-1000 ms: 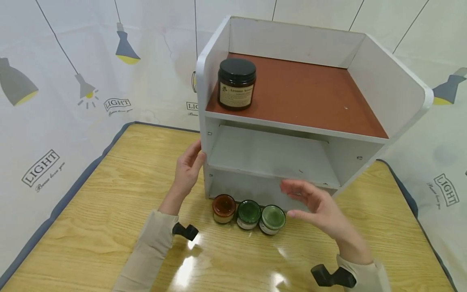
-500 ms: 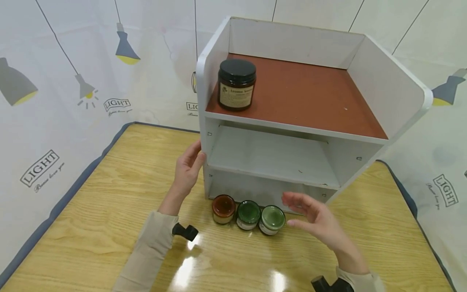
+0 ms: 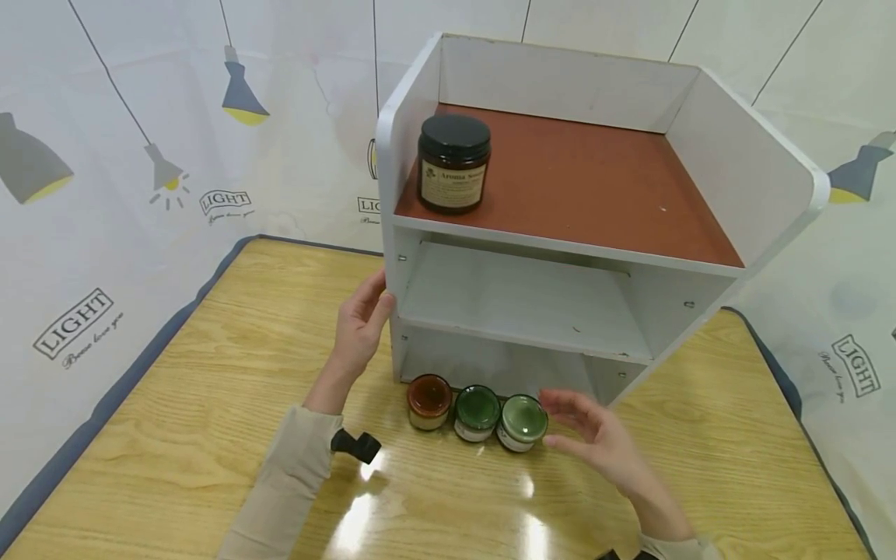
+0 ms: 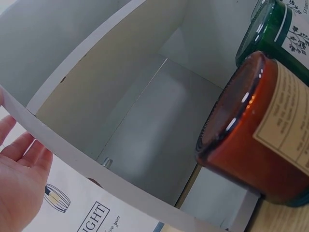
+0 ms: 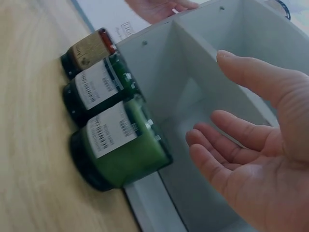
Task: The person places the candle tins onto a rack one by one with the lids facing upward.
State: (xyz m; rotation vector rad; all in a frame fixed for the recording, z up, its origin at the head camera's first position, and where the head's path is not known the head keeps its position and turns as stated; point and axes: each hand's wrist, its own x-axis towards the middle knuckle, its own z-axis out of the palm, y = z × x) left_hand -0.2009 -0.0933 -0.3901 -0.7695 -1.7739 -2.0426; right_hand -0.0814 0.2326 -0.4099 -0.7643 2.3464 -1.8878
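Cabinet (image 3: 581, 179) is touched by left hand (image 3: 358, 325), fingers extended. Light-green jar (image 3: 522, 421) is flanked by empty, unclenched right hand (image 3: 598, 445); reaching step, apparently, enclosing grip called for.

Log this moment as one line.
Left hand: against white boxy shelf unit | Right hand: beside round light-green glass jar | Jar: on yellow wood-grain table
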